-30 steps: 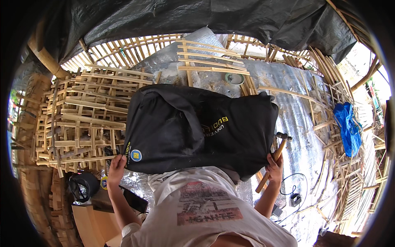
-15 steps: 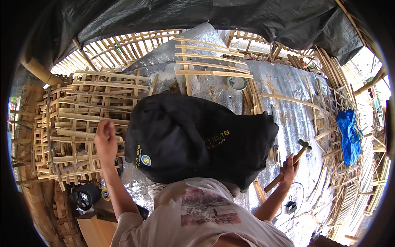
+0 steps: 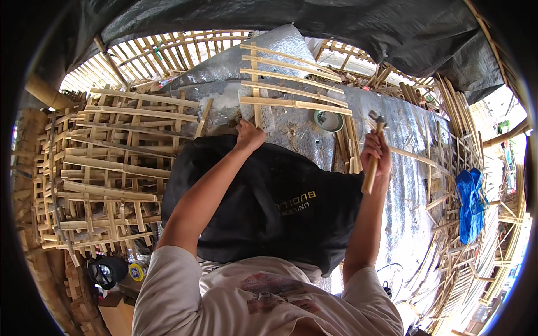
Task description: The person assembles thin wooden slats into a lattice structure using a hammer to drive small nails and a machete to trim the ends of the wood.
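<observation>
My right hand [image 3: 375, 154] is wrapped round the wooden handle of a hammer [image 3: 370, 175], its metal head pointing up above my fist. My left hand [image 3: 250, 136] has its fingers curled in at the lower end of an upright bamboo strip [image 3: 255, 95]. Whatever the left fingers hold, if anything, is hidden. Several bamboo slats [image 3: 297, 105] lie crosswise over that strip, forming a ladder-like frame on the silvery sheet. Black cloth [image 3: 252, 207] with printing covers my lap, beneath my left forearm.
Bamboo lattice panels [image 3: 117, 166] are stacked on the left. Past the lap, a round green-rimmed container [image 3: 328, 120] stands beside the slats on the silvery sheet [image 3: 409, 218]. Loose bamboo and a blue plastic bag [image 3: 471, 204] are on the right. Dark tarpaulin [image 3: 358, 25] hangs overhead.
My left hand has swung from the left lattice across to the upright strip's lower end. My right hand has lifted the hammer forward and inward from the lower right.
</observation>
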`<action>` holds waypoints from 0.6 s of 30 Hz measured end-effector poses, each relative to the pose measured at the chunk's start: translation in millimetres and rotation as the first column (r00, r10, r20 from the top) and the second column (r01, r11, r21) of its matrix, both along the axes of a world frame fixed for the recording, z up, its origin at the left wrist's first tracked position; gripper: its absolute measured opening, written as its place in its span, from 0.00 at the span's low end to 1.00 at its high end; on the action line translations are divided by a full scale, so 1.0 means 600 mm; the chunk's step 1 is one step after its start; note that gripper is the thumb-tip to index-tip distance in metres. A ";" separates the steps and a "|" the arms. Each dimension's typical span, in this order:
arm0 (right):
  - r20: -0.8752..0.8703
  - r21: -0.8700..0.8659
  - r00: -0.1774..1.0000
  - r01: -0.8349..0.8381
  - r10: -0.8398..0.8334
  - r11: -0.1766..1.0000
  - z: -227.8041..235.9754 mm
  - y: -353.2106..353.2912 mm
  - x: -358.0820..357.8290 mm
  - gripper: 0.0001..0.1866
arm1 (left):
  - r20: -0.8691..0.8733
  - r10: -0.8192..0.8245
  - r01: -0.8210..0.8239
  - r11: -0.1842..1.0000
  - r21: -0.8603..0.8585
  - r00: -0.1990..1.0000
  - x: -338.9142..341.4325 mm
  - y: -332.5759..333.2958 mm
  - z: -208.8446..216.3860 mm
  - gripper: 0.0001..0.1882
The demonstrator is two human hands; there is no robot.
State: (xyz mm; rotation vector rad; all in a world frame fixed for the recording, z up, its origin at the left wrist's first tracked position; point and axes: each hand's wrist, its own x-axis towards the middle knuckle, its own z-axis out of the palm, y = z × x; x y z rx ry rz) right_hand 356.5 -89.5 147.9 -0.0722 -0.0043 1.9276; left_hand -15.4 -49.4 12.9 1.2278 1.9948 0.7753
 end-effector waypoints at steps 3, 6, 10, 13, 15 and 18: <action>0.058 -0.176 0.998 0.018 -0.008 0.984 -0.100 0.019 -0.011 0.17 | 0.254 0.032 0.014 0.984 -0.176 0.967 0.037 -0.029 0.023 0.25; 0.060 -0.351 0.998 0.045 -0.025 0.935 -0.175 0.023 -0.006 0.16 | 0.274 -0.021 0.087 0.969 -0.233 0.962 0.029 -0.048 0.034 0.24; 0.215 -0.136 0.975 0.085 -0.054 0.987 -0.146 0.013 -0.037 0.16 | -0.223 -0.151 0.145 0.989 -0.040 0.963 0.016 -0.071 0.025 0.25; 0.418 -0.115 0.900 0.186 -0.122 0.976 -0.143 -0.004 -0.027 0.15 | -0.439 -0.253 0.284 0.959 0.005 0.862 0.070 -0.096 0.063 0.26; 0.312 -0.136 0.947 0.121 -0.073 0.983 -0.151 -0.010 -0.018 0.16 | -0.480 -0.369 0.398 0.916 -0.044 0.796 0.082 -0.104 0.072 0.25; 0.192 -0.192 0.981 0.026 0.011 0.981 -0.163 -0.008 -0.002 0.18 | -0.658 -0.290 0.428 0.902 0.054 0.694 0.085 -0.118 0.055 0.20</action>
